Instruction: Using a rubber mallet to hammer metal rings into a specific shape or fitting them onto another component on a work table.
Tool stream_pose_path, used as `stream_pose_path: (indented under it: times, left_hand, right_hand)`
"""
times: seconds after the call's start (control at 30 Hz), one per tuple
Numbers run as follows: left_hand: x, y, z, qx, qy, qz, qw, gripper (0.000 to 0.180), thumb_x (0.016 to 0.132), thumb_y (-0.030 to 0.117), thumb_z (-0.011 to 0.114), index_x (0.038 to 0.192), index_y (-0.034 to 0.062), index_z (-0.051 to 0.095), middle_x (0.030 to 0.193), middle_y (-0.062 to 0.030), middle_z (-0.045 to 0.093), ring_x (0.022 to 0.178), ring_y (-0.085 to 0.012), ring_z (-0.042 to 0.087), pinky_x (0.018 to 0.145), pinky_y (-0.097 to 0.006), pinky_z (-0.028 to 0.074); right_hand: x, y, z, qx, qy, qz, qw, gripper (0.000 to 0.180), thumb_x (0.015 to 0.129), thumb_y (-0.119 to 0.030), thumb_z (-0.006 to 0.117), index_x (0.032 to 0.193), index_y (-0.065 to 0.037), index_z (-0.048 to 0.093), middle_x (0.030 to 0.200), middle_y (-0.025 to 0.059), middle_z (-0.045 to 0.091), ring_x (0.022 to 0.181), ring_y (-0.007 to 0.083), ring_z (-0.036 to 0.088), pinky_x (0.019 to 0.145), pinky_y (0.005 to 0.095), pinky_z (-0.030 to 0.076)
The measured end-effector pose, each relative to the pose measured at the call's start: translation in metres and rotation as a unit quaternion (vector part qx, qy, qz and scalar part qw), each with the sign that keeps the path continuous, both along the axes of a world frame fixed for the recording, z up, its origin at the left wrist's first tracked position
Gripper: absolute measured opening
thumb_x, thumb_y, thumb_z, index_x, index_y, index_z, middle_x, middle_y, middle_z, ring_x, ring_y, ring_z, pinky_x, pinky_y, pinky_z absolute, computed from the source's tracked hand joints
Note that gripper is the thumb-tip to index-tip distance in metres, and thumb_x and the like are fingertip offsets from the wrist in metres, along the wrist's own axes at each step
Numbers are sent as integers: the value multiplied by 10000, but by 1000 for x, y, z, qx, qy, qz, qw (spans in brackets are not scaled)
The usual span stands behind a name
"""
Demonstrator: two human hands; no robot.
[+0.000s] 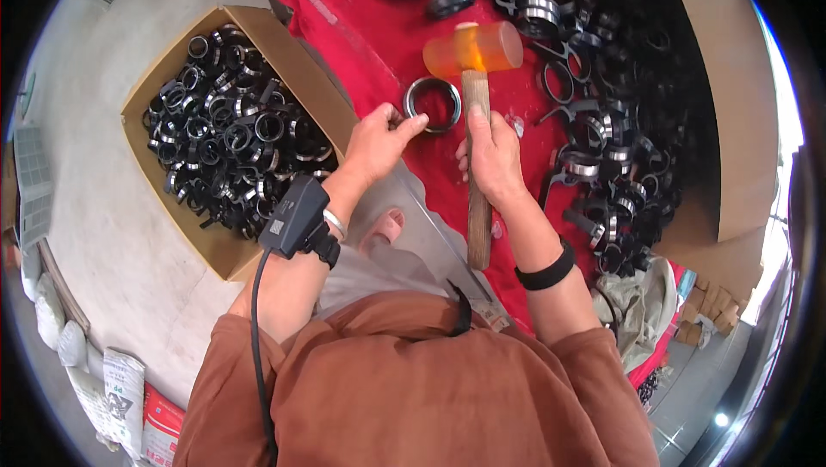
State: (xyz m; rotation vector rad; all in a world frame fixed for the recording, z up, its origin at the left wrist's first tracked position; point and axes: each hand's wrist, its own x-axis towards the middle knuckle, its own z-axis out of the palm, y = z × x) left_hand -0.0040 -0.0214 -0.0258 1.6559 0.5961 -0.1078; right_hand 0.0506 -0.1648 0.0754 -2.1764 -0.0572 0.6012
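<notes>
My left hand (384, 139) pinches the near left edge of a ring (409, 102), dark with a shiny metal rim, over the red cloth. In my right hand (495, 155) is a mallet (476, 88), gripped round its wooden handle. Its translucent orange head points away from me, just right of the ring and beyond it. Right of the mallet lies a heap of black rings (615, 148) with silver bands, some with a flat black tab. A few more such rings (451, 2) sit at the far side of the cloth.
Left of me, an open cardboard box (140, 142) on the floor is filled with similar rings. A large carton (731, 105) lies on its side behind the right heap. The red cloth (344, 45) covers the work surface. White and red sacks (125, 389) stand at lower left.
</notes>
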Motion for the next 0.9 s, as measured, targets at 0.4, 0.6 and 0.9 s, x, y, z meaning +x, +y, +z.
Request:
stream_pose_path:
  times: [0.4,0.6,0.9]
  left_hand:
    - [-1,1,4,-77,-11,13,997,438,815,418,688,794,2,552,686,-76,581,612,-143,554,586,-302,469]
    - [-1,1,8,-97,-1,13,995,430,816,404,691,795,-2,551,692,-66,574,607,-136,560,580,-287,475]
    - [-2,1,12,-117,-9,1,993,281,885,303,639,830,43,548,714,-36,555,627,-106,531,588,-245,442]
  right_hand:
    - [-11,-18,1,119,65,-92,986,404,977,-439,397,885,-52,467,619,61,529,465,134,507,402,270,428]
    - [-19,-26,4,252,-41,-100,962,361,989,-401,399,895,-56,449,594,51,534,463,114,521,407,254,426]
    - [-27,-50,-6,325,-35,-155,932,360,988,-404,390,893,-63,453,630,58,532,474,128,516,412,269,429]
